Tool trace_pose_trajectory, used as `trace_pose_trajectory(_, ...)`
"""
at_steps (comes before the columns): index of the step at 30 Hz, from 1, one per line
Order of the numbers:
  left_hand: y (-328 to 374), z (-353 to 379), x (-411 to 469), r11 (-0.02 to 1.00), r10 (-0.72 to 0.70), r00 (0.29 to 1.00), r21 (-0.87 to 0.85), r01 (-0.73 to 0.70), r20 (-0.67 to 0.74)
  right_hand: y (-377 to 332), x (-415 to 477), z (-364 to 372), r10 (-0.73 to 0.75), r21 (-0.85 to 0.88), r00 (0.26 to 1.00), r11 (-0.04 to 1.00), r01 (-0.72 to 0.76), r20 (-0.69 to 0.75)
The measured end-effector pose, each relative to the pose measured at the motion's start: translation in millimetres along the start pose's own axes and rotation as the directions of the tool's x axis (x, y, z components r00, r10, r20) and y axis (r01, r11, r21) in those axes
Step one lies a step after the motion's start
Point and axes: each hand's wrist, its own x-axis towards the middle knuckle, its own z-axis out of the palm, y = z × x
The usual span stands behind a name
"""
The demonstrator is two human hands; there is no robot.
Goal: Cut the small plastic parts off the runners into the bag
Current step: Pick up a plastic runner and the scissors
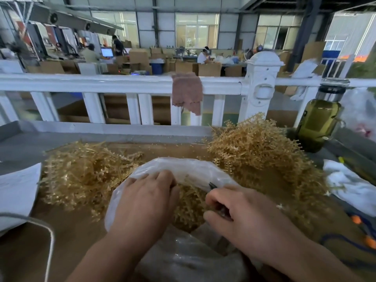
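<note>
At lower centre the left hand [146, 198] curls its fingers onto the gold runners [191, 200] lying in the mouth of the bag [183, 165], likely light, springy and snag-prone, best pinched by the stem beside each part, while the right hand [244, 210] clamps its fingers on small cutters [212, 185].

Centre front on table [77, 237]: bag [183, 167], mouth upward. Left of bag: left heap [81, 176] of runners. Right of bag and further back: right heap [260, 151]. Over the mouth, side by side: left hand [146, 200], right hand [244, 210] with cutters [212, 186]. Far right: bottle [317, 123]. Far left: paper [18, 186]. Behind all: railing [101, 83], cloth [187, 92] over it.
</note>
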Motion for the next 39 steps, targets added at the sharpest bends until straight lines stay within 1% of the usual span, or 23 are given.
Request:
trace_pose_trajectory(2,2,-2,4,0.992,-0.044,0.999,-0.12,0.042,-0.017,-2,5,0,0.025,0.01,0.999,1.0,-0.025,-0.04)
trace_pose_trajectory(4,5,-4,3,0.953,-0.119,0.992,-0.275,0.123,0.031,1,5,7,0.075,0.047,0.989,0.996,-0.07,-0.125)
trace_pose_trajectory(5,6,-5,2,0.923,-0.16,0.985,-0.345,0.174,0.068,3,3,12,0.1,0.092,0.982,0.992,-0.086,-0.16)
trace_pose_trajectory(7,6,-4,0,0.838,-0.245,0.965,-0.48,0.262,0.099,5,-2,22,0.123,0.176,0.977,0.98,-0.091,-0.177)
trace_pose_trajectory(9,6,-4,-2,0.739,-0.302,0.948,-0.604,0.3,0.102,6,-4,28,0.104,0.18,0.982,0.981,-0.075,-0.159)
trace_pose_trajectory(12,8,-5,-5,0.582,-0.339,0.928,-0.742,0.333,0.151,5,-4,31,0.103,0.207,0.984,0.976,-0.071,-0.149)
trace_pose_trajectory(14,8,-3,-6,0.469,-0.339,0.915,-0.805,0.364,0.217,5,-2,31,0.13,0.282,0.984,0.955,-0.091,-0.122)
trace_pose_trajectory(15,8,-2,-7,0.389,-0.333,0.904,-0.834,0.39,0.268,5,-2,32,0.161,0.358,0.982,0.927,-0.114,-0.104)
trace_pose_trajectory(17,6,-1,-7,0.221,-0.304,0.88,-0.872,0.437,0.364,6,-1,33,0.209,0.572,0.972,0.812,-0.113,-0.106)
trace_pose_trajectory(18,4,0,-6,0.161,-0.279,0.873,-0.877,0.453,0.4,8,0,34,0.221,0.653,0.968,0.751,-0.094,-0.115)
trace_pose_trajectory(19,1,1,-6,0.118,-0.253,0.869,-0.878,0.464,0.425,8,1,34,0.229,0.695,0.965,0.715,-0.078,-0.127)
trace_pose_trajectory(20,-2,3,-6,0.087,-0.223,0.869,-0.879,0.47,0.442,7,2,35,0.229,0.708,0.963,0.704,-0.062,-0.143)
trace_pose_trajectory(21,-5,4,-7,0.069,-0.197,0.87,-0.879,0.471,0.451,5,3,35,0.227,0.707,0.96,0.706,-0.047,-0.163)
trace_pose_trajectory(23,-9,6,-8,0.065,-0.152,0.885,-0.889,0.454,0.441,3,4,36,0.237,0.698,0.955,0.715,-0.047,-0.179)
trace_pose_trajectory(26,-9,7,-8,0.074,-0.164,0.899,-0.904,0.422,0.406,2,5,37,0.264,0.699,0.95,0.711,-0.076,-0.165)
trace_pose_trajectory(27,-8,8,-8,0.097,-0.179,0.905,-0.909,0.406,0.385,2,6,36,0.279,0.713,0.948,0.695,-0.087,-0.156)
trace_pose_trajectory(29,-8,8,-8,0.182,-0.189,0.93,-0.919,0.349,0.316,4,7,36,0.31,0.773,0.944,0.625,-0.112,-0.114)
trace_pose_trajectory(31,-8,6,-10,0.268,-0.141,0.956,-0.92,0.287,0.258,5,8,36,0.332,0.831,0.941,0.54,-0.13,-0.068)
trace_pose_trajectory(32,-7,5,-11,0.265,-0.117,0.962,-0.925,0.271,0.248,6,8,36,0.337,0.851,0.94,0.509,-0.132,-0.056)
trace_pose_trajectory(34,-7,6,-11,0.166,-0.103,0.955,-0.942,0.293,0.279,6,8,36,0.338,0.878,0.94,0.463,-0.122,-0.048)
trace_pose_trajectory(36,-7,7,-10,0.063,-0.106,0.932,-0.933,0.353,0.346,7,8,35,0.335,0.883,0.94,0.457,-0.102,-0.065)
trace_pose_trajectory(37,-7,7,-10,0.032,-0.1,0.923,-0.926,0.377,0.372,7,8,34,0.333,0.88,0.94,0.465,-0.094,-0.076)
trace_pose_trajectory(39,-7,8,-9,0.01,-0.083,0.92,-0.923,0.385,0.383,7,9,34,0.317,0.871,0.944,0.484,-0.081,-0.088)
